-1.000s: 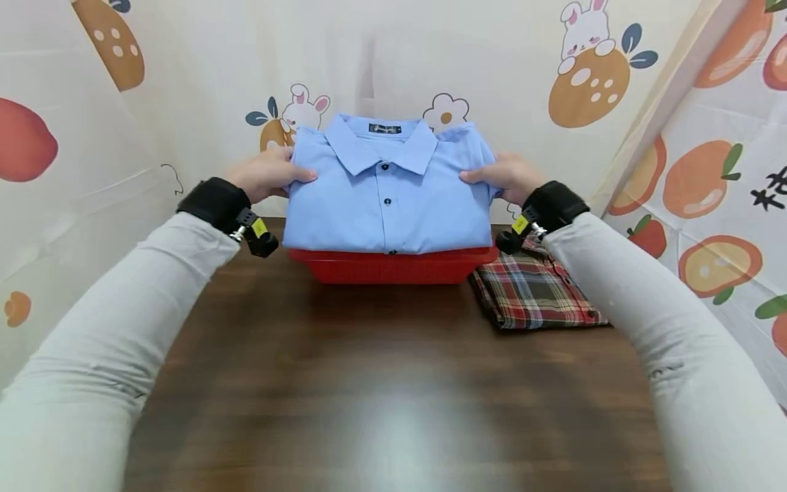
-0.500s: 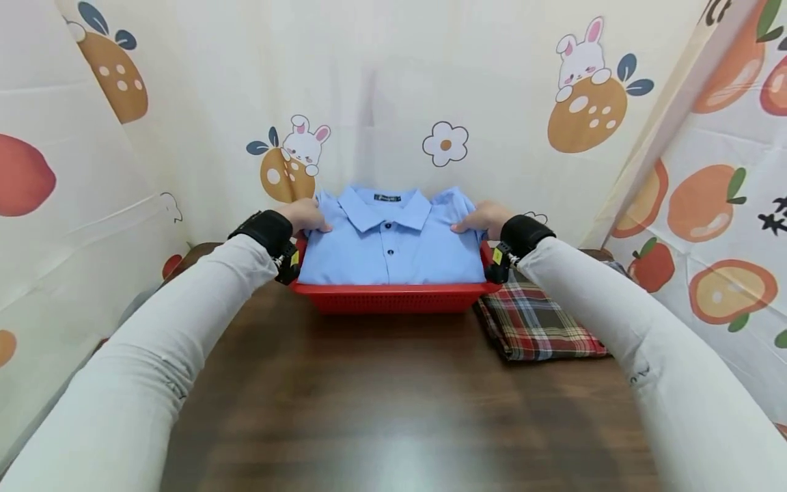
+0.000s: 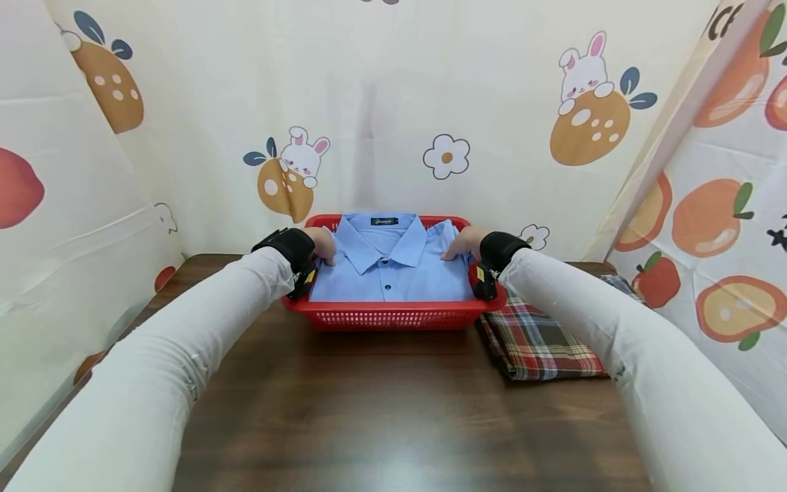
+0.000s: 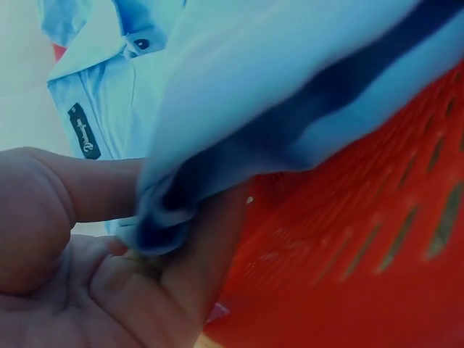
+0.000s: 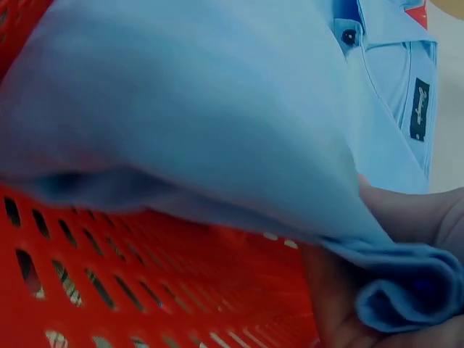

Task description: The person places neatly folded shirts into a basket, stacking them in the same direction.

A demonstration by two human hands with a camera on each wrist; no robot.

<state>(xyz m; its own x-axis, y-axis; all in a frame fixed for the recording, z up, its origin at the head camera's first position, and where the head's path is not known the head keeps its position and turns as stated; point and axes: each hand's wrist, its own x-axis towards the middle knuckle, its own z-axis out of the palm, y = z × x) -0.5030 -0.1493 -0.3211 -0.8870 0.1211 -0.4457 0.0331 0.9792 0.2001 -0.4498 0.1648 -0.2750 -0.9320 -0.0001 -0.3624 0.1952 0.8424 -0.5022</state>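
A folded light-blue collared shirt [image 3: 391, 268] lies inside a red plastic basket [image 3: 393, 316] at the far edge of the wooden table. My left hand [image 3: 322, 244] grips the shirt's left edge, thumb on top and fingers underneath, as the left wrist view shows with the shirt [image 4: 239, 94] above the palm [image 4: 80, 275] and the basket wall [image 4: 362, 254] beside it. My right hand [image 3: 460, 242] grips the right edge the same way; in the right wrist view the shirt's fold [image 5: 406, 290] rests on the fingers over the basket [image 5: 145, 275].
A folded red plaid shirt [image 3: 541, 338] lies on the table just right of the basket. Printed curtains with fruit and rabbit patterns [image 3: 443, 102] close in the back and both sides. The brown table [image 3: 393, 410] stretches toward me.
Both hands have lowered the blue shirt from above the basket down into it, moving away from me. The plaid shirt has not moved.
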